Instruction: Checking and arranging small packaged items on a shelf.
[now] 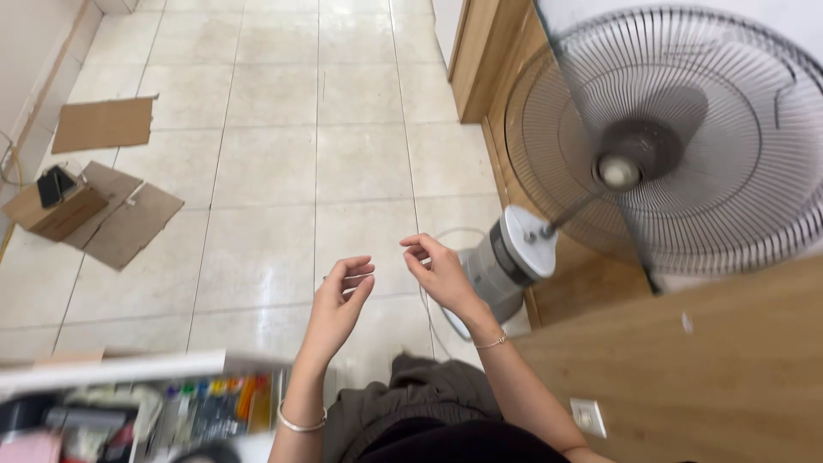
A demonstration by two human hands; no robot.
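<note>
The floor (274,154) is pale beige tile crossed by thin grey grout lines. On its far left lie brown cardboard sheets (103,124) and a brown box (53,213) bearing a black object. The fan (669,146) on the right has a dark grey wire grille and white-grey motor housing. The near-right panel (686,369) is warm honey woodgrain.

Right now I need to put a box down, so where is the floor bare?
Bare tiles stretch between the cardboard pieces at left and the fan at right, ahead of both hands. It is crowded by the fan's base and the full tray.
</note>
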